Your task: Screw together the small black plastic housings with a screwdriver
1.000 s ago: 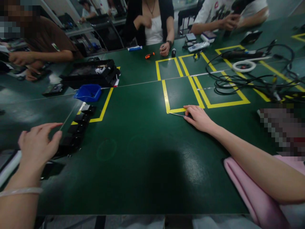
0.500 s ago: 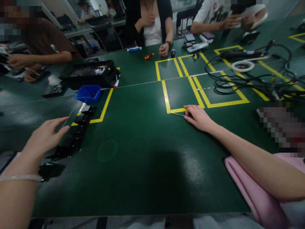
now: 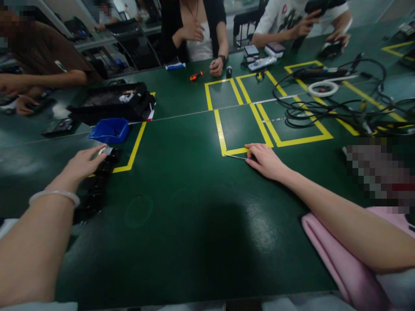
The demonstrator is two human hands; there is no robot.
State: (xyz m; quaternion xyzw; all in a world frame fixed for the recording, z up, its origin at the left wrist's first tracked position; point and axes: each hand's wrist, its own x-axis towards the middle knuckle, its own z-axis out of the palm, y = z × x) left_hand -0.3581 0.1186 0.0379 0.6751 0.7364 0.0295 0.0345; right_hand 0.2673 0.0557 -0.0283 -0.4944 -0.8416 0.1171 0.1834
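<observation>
The black row (image 3: 97,183) points toward the blue tray (image 3: 110,130), left hand (image 3: 81,166) at its tray end, grip unclear (right hand's (image 3: 267,162) fingers pinch a rod (image 3: 235,156)).

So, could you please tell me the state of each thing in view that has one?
Left hand: fingers at white piece
Right hand: closed on thin metal tool
Blue bin: open-topped
Black parts: lined up
Black cables: loosely coiled
White ring: lying flat
Orange-handled tool: lying down
Pink cloth: folded over
Yellow tape: stuck down

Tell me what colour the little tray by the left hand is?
Blue, clearest in the head view.
</observation>
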